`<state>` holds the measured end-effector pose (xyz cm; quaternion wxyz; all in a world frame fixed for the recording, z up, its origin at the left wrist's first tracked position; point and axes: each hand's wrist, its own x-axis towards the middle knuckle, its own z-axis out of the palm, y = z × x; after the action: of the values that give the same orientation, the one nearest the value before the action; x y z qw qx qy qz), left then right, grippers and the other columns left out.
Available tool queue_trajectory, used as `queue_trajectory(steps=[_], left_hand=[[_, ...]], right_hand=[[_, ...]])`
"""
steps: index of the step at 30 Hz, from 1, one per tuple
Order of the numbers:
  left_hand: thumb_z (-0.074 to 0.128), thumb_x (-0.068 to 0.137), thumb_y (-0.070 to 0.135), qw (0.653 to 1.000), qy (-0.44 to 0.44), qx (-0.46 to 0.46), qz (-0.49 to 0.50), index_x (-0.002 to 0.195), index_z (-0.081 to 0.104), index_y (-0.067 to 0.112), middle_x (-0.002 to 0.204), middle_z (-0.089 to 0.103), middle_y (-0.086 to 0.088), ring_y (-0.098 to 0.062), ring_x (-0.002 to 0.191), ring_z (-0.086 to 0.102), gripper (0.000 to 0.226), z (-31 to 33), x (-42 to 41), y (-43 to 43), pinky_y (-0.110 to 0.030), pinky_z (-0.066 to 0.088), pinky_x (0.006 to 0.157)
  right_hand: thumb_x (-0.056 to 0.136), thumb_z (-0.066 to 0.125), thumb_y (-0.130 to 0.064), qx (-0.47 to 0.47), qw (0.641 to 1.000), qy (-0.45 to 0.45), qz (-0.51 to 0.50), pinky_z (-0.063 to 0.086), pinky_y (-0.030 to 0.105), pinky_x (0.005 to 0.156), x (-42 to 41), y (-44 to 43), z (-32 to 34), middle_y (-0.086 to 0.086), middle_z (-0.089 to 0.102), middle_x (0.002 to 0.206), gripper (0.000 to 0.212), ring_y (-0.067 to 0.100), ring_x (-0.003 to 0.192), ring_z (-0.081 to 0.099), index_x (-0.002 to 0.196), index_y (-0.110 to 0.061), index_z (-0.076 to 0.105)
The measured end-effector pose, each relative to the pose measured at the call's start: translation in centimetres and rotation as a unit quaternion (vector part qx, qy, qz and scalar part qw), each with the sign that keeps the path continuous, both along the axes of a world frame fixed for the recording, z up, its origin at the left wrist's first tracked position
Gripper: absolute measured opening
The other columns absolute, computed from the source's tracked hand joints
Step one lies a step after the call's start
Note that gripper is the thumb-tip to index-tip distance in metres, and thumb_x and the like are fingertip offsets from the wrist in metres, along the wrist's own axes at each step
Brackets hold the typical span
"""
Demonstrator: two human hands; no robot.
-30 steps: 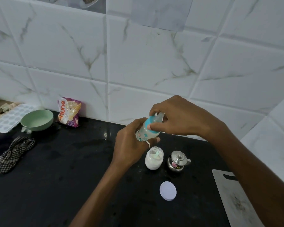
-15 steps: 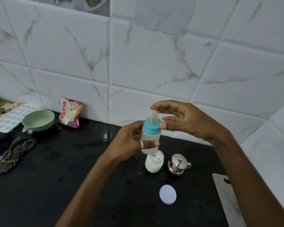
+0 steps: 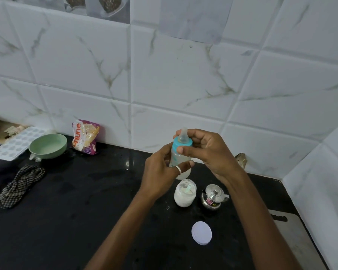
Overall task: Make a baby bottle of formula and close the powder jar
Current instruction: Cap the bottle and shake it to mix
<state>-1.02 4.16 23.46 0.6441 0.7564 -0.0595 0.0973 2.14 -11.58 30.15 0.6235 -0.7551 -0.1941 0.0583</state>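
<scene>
At the left edge of the black tabletop [image 3: 86, 221], toward the back, we see a white ice tray [image 3: 18, 143] with a pale green bowl [image 3: 48, 146] just beside it. A checked cloth [image 3: 18, 187] lies crumpled nearer the front. A snack packet [image 3: 85, 139] leans against the tiled wall at the back edge. Right of the middle we hold the baby bottle [image 3: 177, 156] upright in the air above the tabletop, teal collar and clear teat on top, milky liquid in its lower part. Our left hand [image 3: 160, 172], a ring on one finger, has its grip wrapped round the lower body. Our right hand [image 3: 209, 152] has its grip closed on the bottle too, thumb on the body just under the collar and fingers curled behind the collar. Below the bottle the powder jar [image 3: 184, 193] stands open, white powder inside. A small steel pot [image 3: 213, 196] stands just beside it on the right. The jar's white lid [image 3: 201, 232] lies flat nearer the front edge, apart from the jar. A pale cutting board [image 3: 293, 240] lies along the right edge.
</scene>
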Motion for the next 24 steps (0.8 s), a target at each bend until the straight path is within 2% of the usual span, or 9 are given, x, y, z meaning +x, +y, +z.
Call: queue_trajectory(steps=[3, 5, 9, 12, 15, 18, 21, 24], left_hand=[[0.086, 0.084, 0.033, 1.000, -0.018, 0.013, 0.007, 0.133, 0.067, 0.027, 0.107, 0.078, 0.012, -0.008, 0.098, 0.074, 0.053, 0.0, -0.1, -0.1, -0.033, 0.061, 0.090], [0.085, 0.085, 0.030, 0.999, -0.018, 0.015, -0.048, 0.132, 0.067, 0.024, 0.113, 0.077, 0.010, -0.009, 0.104, 0.074, 0.051, 0.7, 0.2, 0.7, -0.030, 0.060, 0.093], [0.080, 0.087, 0.010, 0.983, 0.020, -0.021, -0.181, 0.126, 0.068, 0.014, 0.118, 0.077, 0.000, -0.014, 0.112, 0.072, 0.041, 2.8, 0.7, 2.4, -0.023, 0.055, 0.098], [0.078, 0.087, 0.007, 0.972, 0.027, -0.020, -0.233, 0.126, 0.067, 0.012, 0.120, 0.077, -0.001, -0.015, 0.115, 0.072, 0.041, 4.0, 1.1, 2.6, -0.023, 0.055, 0.097], [0.078, 0.079, 0.016, 0.967, 0.032, -0.042, -0.248, 0.123, 0.066, 0.016, 0.114, 0.078, 0.005, -0.012, 0.110, 0.073, 0.046, 4.6, 1.5, 2.5, -0.022, 0.056, 0.089], [0.078, 0.080, 0.014, 0.967, 0.028, -0.058, -0.245, 0.124, 0.067, 0.014, 0.114, 0.078, 0.004, -0.013, 0.110, 0.073, 0.046, 4.6, 1.7, 2.3, -0.022, 0.056, 0.090], [0.077, 0.087, 0.005, 0.972, 0.024, -0.057, -0.227, 0.126, 0.067, 0.011, 0.117, 0.077, -0.003, -0.016, 0.110, 0.073, 0.041, 4.3, 2.0, 2.2, -0.024, 0.057, 0.090], [0.079, 0.088, 0.010, 0.980, 0.011, -0.035, -0.194, 0.128, 0.067, 0.010, 0.119, 0.076, -0.006, -0.019, 0.113, 0.072, 0.042, 3.6, 2.3, 1.9, -0.035, 0.058, 0.099]], right_hand=[[0.083, 0.082, -0.009, 0.004, 1.000, -0.011, -0.028, 0.054, 0.043, 0.105, -0.3, 0.4, -0.5, -0.003, 0.076, 0.120, 0.044, 0.015, 0.116, 0.071, 0.125, -0.015, 0.071], [0.083, 0.082, -0.013, -0.001, 1.000, -0.017, -0.012, 0.055, 0.043, 0.104, -0.3, -0.2, -0.1, -0.002, 0.075, 0.122, 0.045, 0.016, 0.117, 0.070, 0.126, -0.015, 0.069], [0.084, 0.075, -0.016, 0.012, 0.996, 0.001, 0.089, 0.056, 0.042, 0.100, -0.3, -1.5, 1.5, 0.000, 0.069, 0.135, 0.047, 0.023, 0.124, 0.066, 0.130, -0.015, 0.065], [0.088, 0.071, -0.014, -0.013, 0.992, -0.007, 0.124, 0.054, 0.041, 0.103, 0.1, -1.7, 2.3, -0.001, 0.065, 0.141, 0.049, 0.022, 0.130, 0.062, 0.136, -0.017, 0.061], [0.090, 0.069, -0.013, -0.023, 0.992, -0.010, 0.124, 0.054, 0.038, 0.103, 0.7, -1.8, 2.7, 0.004, 0.068, 0.136, 0.048, 0.023, 0.127, 0.064, 0.137, -0.011, 0.060], [0.090, 0.069, -0.012, -0.011, 0.995, -0.014, 0.102, 0.055, 0.032, 0.098, 0.9, -1.8, 2.6, 0.007, 0.071, 0.129, 0.045, 0.022, 0.122, 0.067, 0.134, -0.009, 0.062], [0.088, 0.071, -0.016, 0.009, 0.997, -0.017, 0.081, 0.054, 0.036, 0.103, 1.2, -1.5, 2.1, 0.011, 0.071, 0.128, 0.044, 0.024, 0.123, 0.067, 0.131, -0.012, 0.064], [0.086, 0.074, -0.021, 0.019, 0.998, -0.027, 0.061, 0.053, 0.043, 0.106, 1.2, -1.1, 1.6, 0.011, 0.072, 0.128, 0.044, 0.024, 0.124, 0.066, 0.129, -0.015, 0.066]])
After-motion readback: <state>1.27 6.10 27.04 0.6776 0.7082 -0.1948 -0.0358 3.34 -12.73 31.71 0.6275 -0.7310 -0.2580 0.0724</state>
